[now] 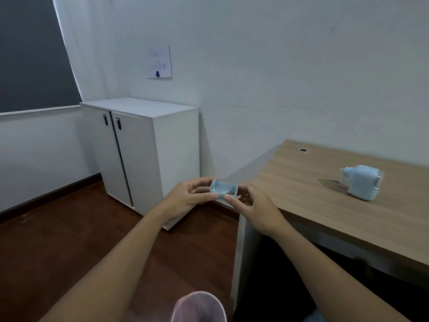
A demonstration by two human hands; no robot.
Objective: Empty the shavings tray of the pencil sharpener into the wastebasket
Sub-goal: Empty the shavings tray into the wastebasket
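A small pale-blue shavings tray [223, 188] is held upright in the air, just off the desk's left end, with a few dark shavings in its right corner. My left hand [185, 198] pinches its left end and my right hand [254, 209] grips its right end. The pale-blue pencil sharpener [362, 182] stands on the wooden desk [313, 205], far to the right of my hands. The wastebasket [198, 306], lined with a pinkish bag, shows at the bottom edge, on the floor below my forearms.
A white two-door cabinet [144, 154] stands against the wall behind my hands. Dark wooden floor [58, 240] spreads to the left. A paper sign [159, 62] hangs on the wall. The space under the desk is dark.
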